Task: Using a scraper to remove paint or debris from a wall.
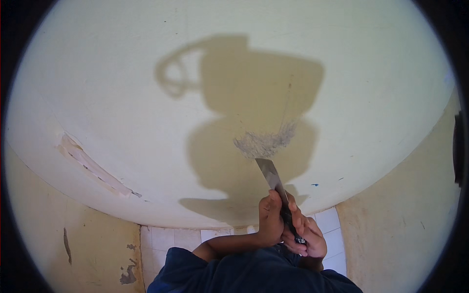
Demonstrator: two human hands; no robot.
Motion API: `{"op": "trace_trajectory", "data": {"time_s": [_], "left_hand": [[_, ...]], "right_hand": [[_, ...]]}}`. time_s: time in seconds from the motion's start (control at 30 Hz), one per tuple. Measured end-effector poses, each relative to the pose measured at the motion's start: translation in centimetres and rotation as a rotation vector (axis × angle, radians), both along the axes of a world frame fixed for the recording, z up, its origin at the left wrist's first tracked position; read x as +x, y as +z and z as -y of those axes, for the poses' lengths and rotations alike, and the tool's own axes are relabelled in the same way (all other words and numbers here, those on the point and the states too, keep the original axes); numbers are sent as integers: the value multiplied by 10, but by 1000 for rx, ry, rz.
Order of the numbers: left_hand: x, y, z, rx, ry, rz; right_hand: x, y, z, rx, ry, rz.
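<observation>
A scraper with a flat metal blade and a dark handle slants up from my hands toward the pale painted wall. Its blade end appears right at the lower rim of a rough, greyish scraped patch; whether it touches the wall I cannot tell. My left hand grips the tool around the lower blade and upper handle, thumb along the metal. Lower down, my right hand closes on the handle, whose light-flecked butt shows between the fingers.
My shadow falls over the wall around the patch. To the left runs a long strip of damaged paint. Side walls stand left and right, the left one chipped. White floor tiles lie below. A dark object is at the right rim.
</observation>
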State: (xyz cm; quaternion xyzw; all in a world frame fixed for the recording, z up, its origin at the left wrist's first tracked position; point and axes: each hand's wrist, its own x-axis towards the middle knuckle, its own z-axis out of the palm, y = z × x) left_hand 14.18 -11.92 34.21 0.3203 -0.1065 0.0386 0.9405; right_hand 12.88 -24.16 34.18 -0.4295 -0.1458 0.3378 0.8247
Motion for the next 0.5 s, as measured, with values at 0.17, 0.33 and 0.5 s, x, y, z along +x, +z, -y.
{"op": "trace_trajectory", "data": {"time_s": [0.17, 0.33, 0.5], "left_hand": [[19, 5, -3, -61, 204, 12], [9, 3, -15, -85, 105, 112], [-1, -2, -13, 87, 86, -32]], "right_hand": [[29, 16, -15, -4, 48, 26], [12, 2, -19, 17, 47, 136], [2, -20, -19, 138, 65, 6]]}}
